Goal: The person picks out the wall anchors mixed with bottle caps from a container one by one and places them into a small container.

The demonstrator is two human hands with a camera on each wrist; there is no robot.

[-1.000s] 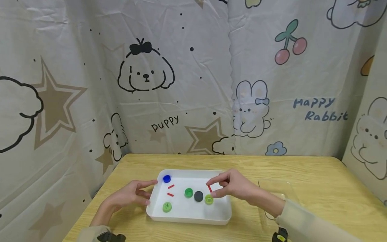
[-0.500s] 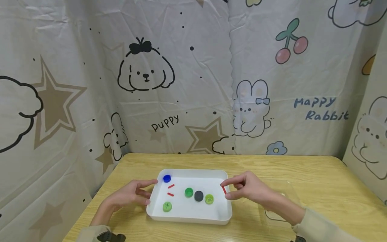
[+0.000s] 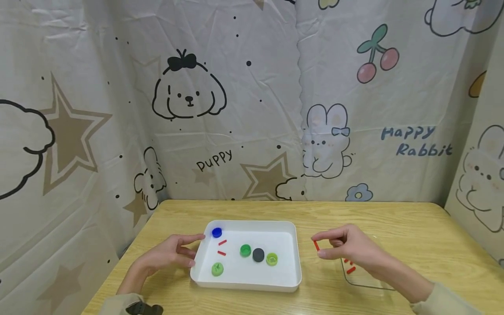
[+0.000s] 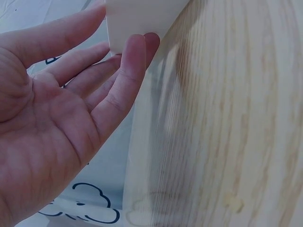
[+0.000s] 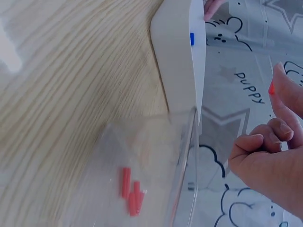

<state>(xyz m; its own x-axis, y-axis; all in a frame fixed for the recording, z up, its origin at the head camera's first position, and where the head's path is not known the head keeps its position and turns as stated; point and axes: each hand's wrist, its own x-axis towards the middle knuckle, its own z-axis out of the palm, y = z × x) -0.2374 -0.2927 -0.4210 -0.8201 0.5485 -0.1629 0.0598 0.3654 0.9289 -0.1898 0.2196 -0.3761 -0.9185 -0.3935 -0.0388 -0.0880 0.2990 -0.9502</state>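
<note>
My right hand [image 3: 350,245] pinches a small red stick [image 3: 316,245] between thumb and index finger, in the air just right of the white tray [image 3: 252,288]. In the right wrist view, a bit of that red stick [image 5: 271,88] shows at the fingertips. With fairly straight fingers, my left hand [image 3: 169,253] touches the tray's left wall; the left wrist view has those fingers at a tray corner [image 4: 137,19]. Inside the tray lie a blue cap [image 3: 217,232], two red sticks, a light green cap [image 3: 217,269], a green cap [image 3: 245,250], a dark grey cap [image 3: 258,255] and a yellow-green cap [image 3: 271,259].
A clear plastic box [image 3: 370,287] stands on the wooden table [image 3: 315,302] right of the tray, partly hidden by the right forearm. Several red sticks [image 5: 125,182] lie in it. A printed curtain [image 3: 252,109] hangs behind the table.
My right hand has moved right, from over the tray to beyond its right edge, carrying the red stick. My left hand and the tray have stayed in place.
</note>
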